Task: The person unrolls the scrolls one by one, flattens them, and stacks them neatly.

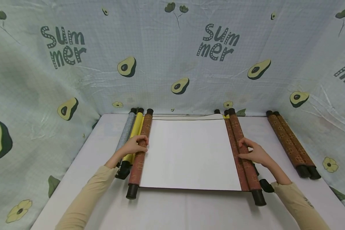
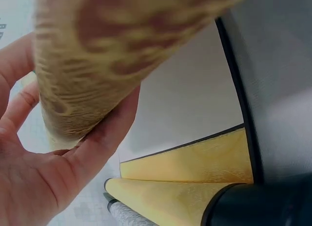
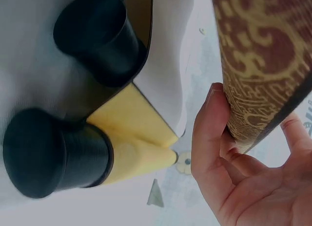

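Observation:
A hanging scroll with blank white paper (image 1: 189, 153) and reddish-brown patterned ends stretches between both hands. The left hand (image 1: 134, 146) grips its left roller (image 1: 137, 167), thumb on the near side, fingers curled over. At the other end, the right hand (image 1: 255, 153) holds the right roller (image 1: 249, 174) with thumb and fingers around it. Black knobs cap both rollers. Beneath lie a yellow scroll (image 1: 136, 124) and a grey scroll (image 1: 127, 126), largely covered. In the wrist views, the held rollers are raised over the yellow scroll (image 2: 161, 199) and its black knob (image 3: 56, 153).
Two rolled-up brown patterned scrolls (image 1: 287, 143) lie side by side at the right of the white table (image 1: 172, 210). A cloth printed with avocados and lettering (image 1: 155, 48) hangs behind and along the sides.

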Available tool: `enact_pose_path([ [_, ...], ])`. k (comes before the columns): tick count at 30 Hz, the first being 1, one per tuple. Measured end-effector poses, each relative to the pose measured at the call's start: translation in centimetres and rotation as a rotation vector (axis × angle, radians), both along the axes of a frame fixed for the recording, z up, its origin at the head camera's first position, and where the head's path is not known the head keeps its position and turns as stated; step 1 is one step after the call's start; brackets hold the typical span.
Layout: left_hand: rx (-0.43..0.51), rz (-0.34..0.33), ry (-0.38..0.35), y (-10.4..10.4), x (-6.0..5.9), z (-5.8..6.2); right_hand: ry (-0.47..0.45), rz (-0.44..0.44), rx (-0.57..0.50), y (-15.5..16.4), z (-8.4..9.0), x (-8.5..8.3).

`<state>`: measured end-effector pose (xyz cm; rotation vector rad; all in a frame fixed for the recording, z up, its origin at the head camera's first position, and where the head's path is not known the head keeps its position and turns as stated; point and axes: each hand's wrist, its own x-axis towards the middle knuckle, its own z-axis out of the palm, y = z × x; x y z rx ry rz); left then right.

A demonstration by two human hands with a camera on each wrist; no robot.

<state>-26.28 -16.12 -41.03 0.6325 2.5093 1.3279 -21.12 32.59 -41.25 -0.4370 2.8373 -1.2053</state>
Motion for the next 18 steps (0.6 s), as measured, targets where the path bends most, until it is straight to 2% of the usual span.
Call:
enact_pose_path([
  [7, -0.023, -0.008, -0.016, -0.1, -0.1, 0.2, -0.014, -0.022, 0.009, 0.5, 0.7, 0.3],
  [18, -0.04, -0.02, -0.015, 0.0, -0.6, -0.2, 0.011, -0.052, 0.046, 2.0, 0.2, 0.2],
])
